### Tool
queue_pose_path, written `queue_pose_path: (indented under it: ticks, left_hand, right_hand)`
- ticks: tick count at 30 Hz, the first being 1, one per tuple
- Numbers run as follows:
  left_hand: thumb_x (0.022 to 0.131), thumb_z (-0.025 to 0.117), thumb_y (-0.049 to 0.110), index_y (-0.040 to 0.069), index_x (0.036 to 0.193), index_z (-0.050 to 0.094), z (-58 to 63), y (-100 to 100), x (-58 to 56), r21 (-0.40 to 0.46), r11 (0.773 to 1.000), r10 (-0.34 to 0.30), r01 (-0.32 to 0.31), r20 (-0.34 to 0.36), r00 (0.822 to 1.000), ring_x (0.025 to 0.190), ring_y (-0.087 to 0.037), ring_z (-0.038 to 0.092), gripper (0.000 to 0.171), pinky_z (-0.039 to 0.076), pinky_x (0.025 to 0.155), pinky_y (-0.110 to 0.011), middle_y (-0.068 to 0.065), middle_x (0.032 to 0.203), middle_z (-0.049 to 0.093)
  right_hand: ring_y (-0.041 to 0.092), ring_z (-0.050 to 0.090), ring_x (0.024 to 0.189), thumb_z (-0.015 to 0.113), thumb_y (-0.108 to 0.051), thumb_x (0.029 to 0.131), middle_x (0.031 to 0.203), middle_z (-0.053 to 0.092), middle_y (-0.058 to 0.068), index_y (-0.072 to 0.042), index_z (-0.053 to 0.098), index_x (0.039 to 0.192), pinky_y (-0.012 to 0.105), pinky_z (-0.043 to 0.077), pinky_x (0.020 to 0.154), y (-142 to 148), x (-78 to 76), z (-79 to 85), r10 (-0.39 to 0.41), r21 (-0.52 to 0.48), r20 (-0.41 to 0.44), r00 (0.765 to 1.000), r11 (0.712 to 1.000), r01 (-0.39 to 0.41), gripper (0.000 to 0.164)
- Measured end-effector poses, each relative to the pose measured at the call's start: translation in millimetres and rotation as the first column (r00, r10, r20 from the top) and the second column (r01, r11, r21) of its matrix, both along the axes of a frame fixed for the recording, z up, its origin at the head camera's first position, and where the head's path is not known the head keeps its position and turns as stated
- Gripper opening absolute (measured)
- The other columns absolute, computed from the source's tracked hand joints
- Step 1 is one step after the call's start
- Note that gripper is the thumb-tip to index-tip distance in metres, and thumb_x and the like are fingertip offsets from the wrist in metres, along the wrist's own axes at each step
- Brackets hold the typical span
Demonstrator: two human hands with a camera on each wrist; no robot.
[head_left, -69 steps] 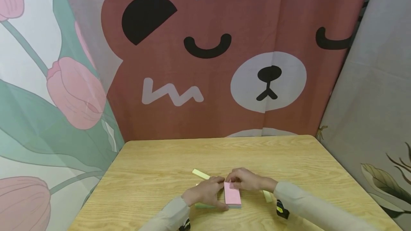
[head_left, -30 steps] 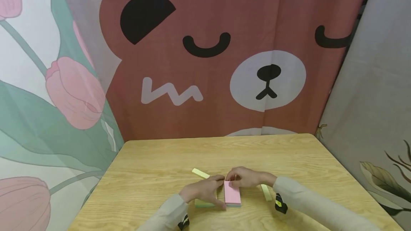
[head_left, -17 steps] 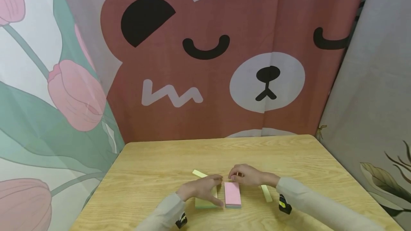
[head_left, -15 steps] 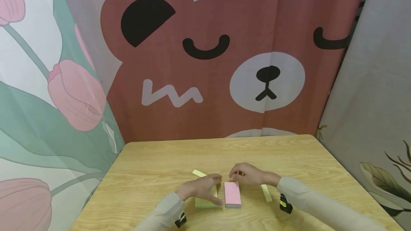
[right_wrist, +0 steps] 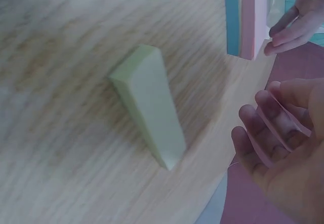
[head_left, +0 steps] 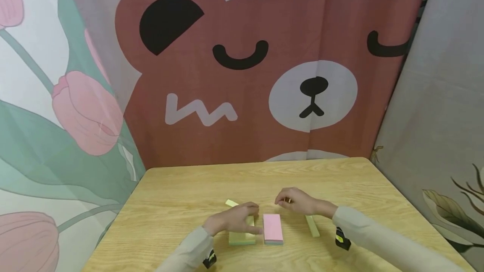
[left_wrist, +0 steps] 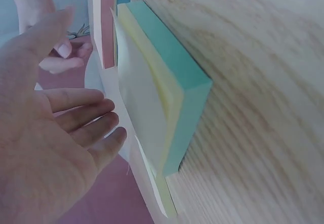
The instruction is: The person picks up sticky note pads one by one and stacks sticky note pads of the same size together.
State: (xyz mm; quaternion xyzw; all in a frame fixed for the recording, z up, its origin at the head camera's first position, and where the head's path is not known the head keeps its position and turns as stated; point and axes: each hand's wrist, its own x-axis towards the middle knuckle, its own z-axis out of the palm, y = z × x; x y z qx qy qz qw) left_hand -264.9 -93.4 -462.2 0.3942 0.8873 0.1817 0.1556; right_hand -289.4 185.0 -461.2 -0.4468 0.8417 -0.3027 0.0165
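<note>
A pink sticky note pad lies squared on top of a blue pad mid-table, between the hands. To its left, a yellow sticky note pad rests on a green pad; the yellow top sheet lifts a little at one edge. My left hand hovers over this yellow stack, fingers relaxed and thumb spread, holding nothing. Beyond the pink pad, my right hand is raised off the table with loosely bent fingers. Nothing shows between them in the right wrist view.
A narrow yellow note pad lies at the right, below the right wrist. Another narrow yellow strip pokes out behind the left hand. The wooden table ends at a bear-print curtain.
Both hands have come away from the pink pad. The right hand has moved up and right; the left has shifted slightly left, uncovering more of the yellow pad. The pads stay in place.
</note>
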Motion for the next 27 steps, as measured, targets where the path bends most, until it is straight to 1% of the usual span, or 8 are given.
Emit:
queue_pose_path:
  ticks: [2,6,9,13,16,20,24,27]
  left_hand:
    - [0.096,0.061,0.05,0.002,0.132,0.059,-0.5,-1,-1.0,0.021,1.0,-0.003,0.003,-0.025,1.0,0.134,-0.028,0.044,0.061,0.043,0.105,-0.038,-0.015,0.149,0.042]
    - [0.097,0.06,0.047,0.003,0.13,0.061,-0.3,-2,-1.8,0.061,0.998,0.021,-0.019,-0.044,0.999,0.131,-0.026,0.047,0.055,0.044,0.103,-0.036,-0.013,0.147,0.045]
    - [0.098,0.059,0.046,0.0,0.139,0.054,-0.1,-3,-1.9,0.082,0.995,0.054,-0.05,-0.054,0.997,0.129,-0.026,0.049,0.061,0.044,0.103,-0.037,-0.012,0.146,0.046]
    - [0.101,0.055,0.04,-0.004,0.141,0.049,-1.4,-5,-2.1,0.117,0.99,0.084,-0.073,-0.098,0.992,0.129,-0.03,0.049,0.059,0.045,0.103,-0.039,-0.015,0.145,0.047]
    - [0.103,0.053,0.037,-0.006,0.14,0.048,-2.0,-7,-2.1,0.15,0.985,0.105,-0.084,-0.134,0.985,0.129,-0.031,0.05,0.058,0.045,0.103,-0.04,-0.017,0.144,0.047]
    - [0.103,0.053,0.037,-0.007,0.141,0.047,-0.7,-10,-3.6,0.166,0.98,0.132,-0.105,-0.162,0.978,0.129,-0.032,0.05,0.058,0.044,0.104,-0.041,-0.018,0.145,0.047]
    - [0.103,0.055,0.031,-0.008,0.138,0.049,0.7,-14,-5.6,0.167,0.979,0.15,-0.115,-0.212,0.966,0.127,-0.033,0.051,0.053,0.045,0.103,-0.043,-0.019,0.141,0.05]
    - [0.102,0.058,0.026,-0.009,0.134,0.053,-1.4,-15,-6.5,0.163,0.978,0.168,-0.127,-0.269,0.949,0.123,-0.034,0.055,0.048,0.047,0.1,-0.043,-0.02,0.135,0.054]
  right_hand:
    - [0.011,0.061,0.083,0.058,-0.004,0.099,0.099,0.066,0.013,0.003,0.07,0.106,0.025,0.054,0.071,2,2.0,-0.1,-0.005,-0.007,0.007,1.0,1.0,0.005,0.015]
    - [0.013,0.061,0.084,0.059,-0.004,0.099,0.098,0.065,0.009,0.003,0.069,0.106,0.026,0.054,0.071,7,6.1,-1.2,-0.015,-0.021,0.008,1.0,1.0,0.015,0.015]
    - [0.014,0.061,0.085,0.06,-0.003,0.098,0.098,0.065,0.008,0.003,0.069,0.105,0.026,0.054,0.072,11,8.3,-2.6,-0.014,-0.025,-0.013,1.0,1.0,0.013,0.013]
    - [0.012,0.06,0.087,0.063,-0.002,0.096,0.099,0.064,0.007,0.001,0.07,0.105,0.028,0.054,0.073,15,9.1,-4.7,-0.022,-0.007,-0.029,0.999,1.0,0.022,0.012]
    - [0.016,0.06,0.09,0.064,-0.003,0.095,0.1,0.064,0.005,-0.002,0.07,0.106,0.035,0.055,0.075,17,9.6,-5.2,-0.04,0.017,-0.032,0.999,0.999,0.041,0.013]
    - [0.027,0.061,0.093,0.066,-0.005,0.094,0.103,0.063,0.004,-0.003,0.07,0.108,0.043,0.055,0.077,19,11.4,-5.0,-0.047,0.031,-0.06,0.997,0.998,0.049,0.014]
    - [0.027,0.061,0.096,0.067,-0.007,0.094,0.105,0.062,0.003,-0.004,0.07,0.109,0.045,0.054,0.081,22,14.0,-5.6,-0.054,0.039,-0.068,0.996,0.998,0.057,0.016]
    - [0.026,0.061,0.098,0.067,-0.011,0.095,0.106,0.062,0.002,-0.003,0.069,0.111,0.045,0.054,0.083,25,16.0,-6.5,-0.053,0.049,-0.059,0.997,0.997,0.056,0.017]
